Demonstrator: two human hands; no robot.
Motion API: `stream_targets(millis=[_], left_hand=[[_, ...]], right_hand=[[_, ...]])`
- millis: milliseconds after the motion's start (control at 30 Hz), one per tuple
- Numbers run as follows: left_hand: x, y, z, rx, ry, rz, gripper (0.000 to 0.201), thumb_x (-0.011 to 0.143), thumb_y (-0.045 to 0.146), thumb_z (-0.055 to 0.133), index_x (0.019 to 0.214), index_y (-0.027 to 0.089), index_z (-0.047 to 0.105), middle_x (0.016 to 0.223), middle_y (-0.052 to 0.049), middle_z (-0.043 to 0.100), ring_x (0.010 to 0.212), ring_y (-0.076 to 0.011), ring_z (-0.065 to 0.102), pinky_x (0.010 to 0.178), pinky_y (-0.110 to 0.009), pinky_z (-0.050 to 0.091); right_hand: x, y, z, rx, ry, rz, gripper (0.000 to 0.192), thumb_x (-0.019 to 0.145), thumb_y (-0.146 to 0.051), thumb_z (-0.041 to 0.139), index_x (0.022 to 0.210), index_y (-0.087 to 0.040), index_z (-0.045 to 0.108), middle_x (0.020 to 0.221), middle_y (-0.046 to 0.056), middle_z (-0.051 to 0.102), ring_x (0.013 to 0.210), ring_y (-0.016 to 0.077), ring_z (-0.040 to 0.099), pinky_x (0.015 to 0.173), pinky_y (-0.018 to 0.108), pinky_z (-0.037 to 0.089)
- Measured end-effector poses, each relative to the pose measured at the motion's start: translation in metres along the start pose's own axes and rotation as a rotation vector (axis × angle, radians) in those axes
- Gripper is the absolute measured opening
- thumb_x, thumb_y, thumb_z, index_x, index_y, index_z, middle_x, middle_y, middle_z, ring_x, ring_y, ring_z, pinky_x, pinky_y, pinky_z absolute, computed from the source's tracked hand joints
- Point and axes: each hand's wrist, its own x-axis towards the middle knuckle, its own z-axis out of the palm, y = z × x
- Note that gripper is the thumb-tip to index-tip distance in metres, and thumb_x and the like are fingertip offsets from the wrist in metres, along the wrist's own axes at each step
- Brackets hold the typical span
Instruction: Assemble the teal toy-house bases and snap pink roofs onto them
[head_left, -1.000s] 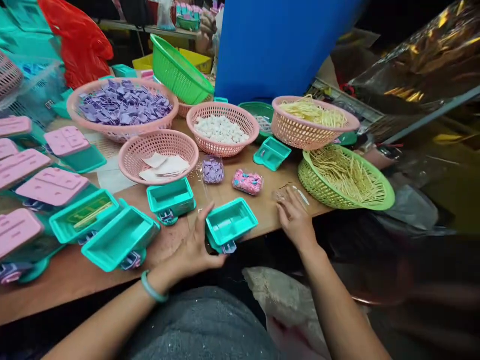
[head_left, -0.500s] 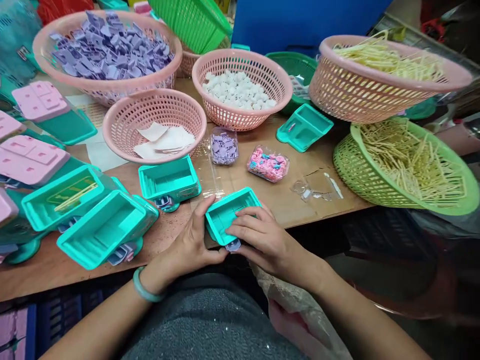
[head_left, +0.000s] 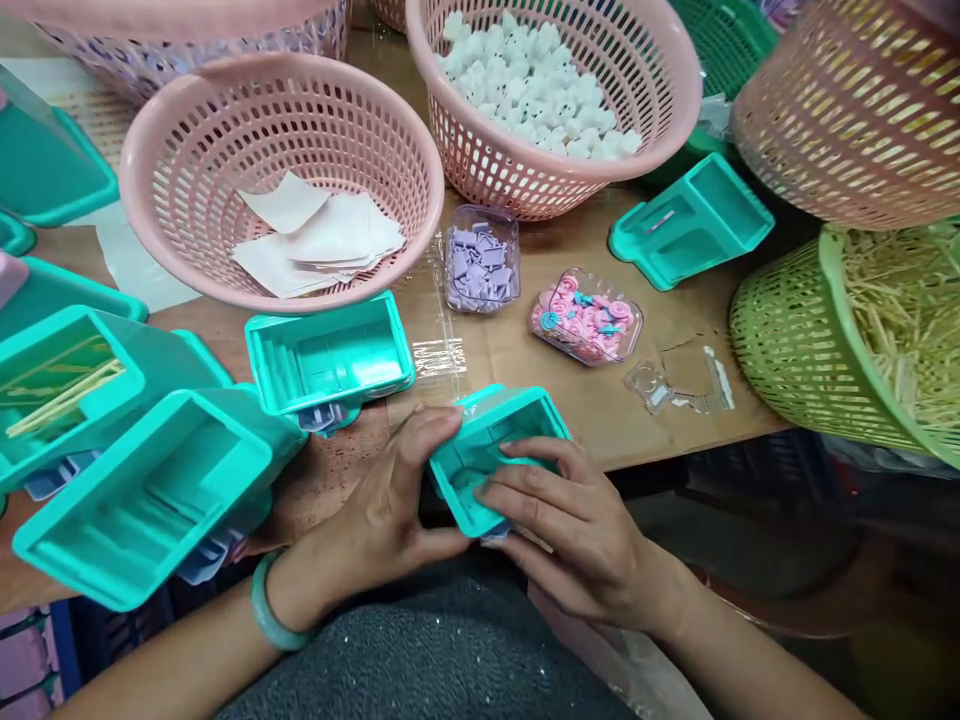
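Just above my lap, both hands hold a small teal plastic box tilted with its open side toward me. My left hand grips its left side, thumb near the lower edge. The fingers of my right hand reach into the opening, and its thumb presses from below by a small purple plastic piece at the lower edge. That piece is mostly covered by the thumb. Another teal box with a purple part on its side lies left of my hands.
More teal boxes crowd the left. Behind stand pink baskets with paper slips and small white figures. Clear trays hold purple pieces and pink and blue pieces. A green basket of yellow strips stands right.
The view has moved closer and lower over the table. Both hands still hold the teal box, which is now turned somewhat, with my right fingers inside it.
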Motion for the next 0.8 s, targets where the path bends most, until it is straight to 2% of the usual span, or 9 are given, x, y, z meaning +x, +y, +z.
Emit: stream_targets(millis=[133,233,367,500,667,800], left_hand=[[0.0015,0.0017,-0.0023,-0.035,-0.020,-0.006,0.096,0.087,0.027,0.074,0.160,0.016,0.013,0.148,-0.020,0.046,0.140,-0.0332,0.047,0.116,-0.052,0.047],[0.0022,0.0011,-0.0021,-0.041,-0.027,-0.005,0.097,0.086,0.027,0.075,0.160,0.014,0.014,0.148,-0.021,0.045,0.142,-0.0338,0.046,0.118,-0.052,0.045],[0.0011,-0.0015,0.0002,-0.050,-0.003,0.013,0.100,0.082,0.027,0.079,0.159,0.012,0.016,0.147,-0.021,0.046,0.140,-0.0340,0.046,0.117,-0.050,0.045],[-0.0006,-0.0034,0.0022,-0.032,0.050,0.033,0.099,0.080,0.027,0.081,0.158,0.011,0.021,0.144,-0.020,0.049,0.138,-0.0328,0.049,0.117,-0.047,0.046],[-0.0006,-0.0047,0.0018,-0.049,0.043,0.024,0.101,0.079,0.029,0.082,0.158,0.013,0.022,0.145,-0.020,0.048,0.138,-0.0340,0.049,0.115,-0.049,0.048],[-0.0012,-0.0054,0.0011,-0.040,0.030,0.002,0.102,0.078,0.027,0.082,0.158,0.014,0.020,0.147,-0.019,0.047,0.138,-0.0338,0.049,0.115,-0.050,0.048]], right_hand=[[-0.0027,-0.0010,0.0013,-0.043,-0.014,0.043,0.024,0.096,-0.021,0.063,0.120,-0.016,0.064,0.106,0.007,0.078,0.106,0.0245,0.067,0.099,0.046,0.053],[-0.0016,-0.0006,0.0024,-0.031,-0.024,0.018,0.024,0.095,-0.022,0.065,0.119,-0.016,0.064,0.104,0.006,0.078,0.099,0.0222,0.069,0.101,0.047,0.052],[0.0026,-0.0017,0.0021,0.013,0.035,-0.017,0.021,0.095,-0.015,0.062,0.116,-0.013,0.064,0.098,0.006,0.078,0.089,0.0176,0.070,0.102,0.043,0.052],[0.0032,-0.0013,0.0010,0.003,-0.044,0.012,0.022,0.097,-0.019,0.061,0.118,-0.015,0.063,0.102,0.007,0.078,0.092,0.0200,0.070,0.100,0.046,0.053],[0.0019,0.0003,0.0042,0.002,0.067,-0.030,0.022,0.097,-0.020,0.062,0.119,-0.016,0.061,0.095,0.005,0.078,0.087,0.0189,0.070,0.097,0.045,0.055],[0.0044,-0.0005,-0.0004,-0.028,-0.020,0.012,0.024,0.099,-0.025,0.060,0.121,-0.016,0.062,0.104,0.007,0.077,0.097,0.0220,0.069,0.097,0.046,0.054]])
